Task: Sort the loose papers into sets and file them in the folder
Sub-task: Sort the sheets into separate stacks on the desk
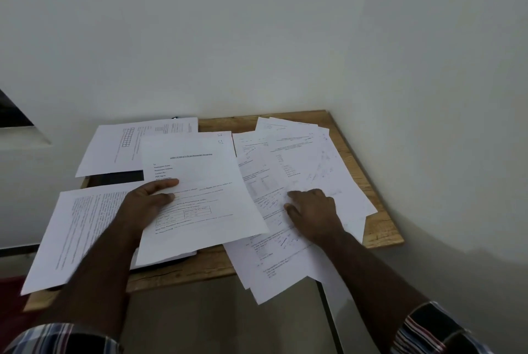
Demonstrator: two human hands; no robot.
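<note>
Printed sheets cover a small wooden table. My left hand rests with straight fingers on a letter sheet marked S1 and S2 at its top right corner. My right hand presses flat on a fanned heap of loose papers at the right. A text-filled sheet hangs over the table's left front edge. Another sheet with a small grid lies at the back left. A dark folder shows beneath the left sheets, mostly hidden.
White walls enclose the table at the back and the right. Several sheets of the right heap overhang the table's front edge. A dark window corner shows at the far left. The floor lies below the table.
</note>
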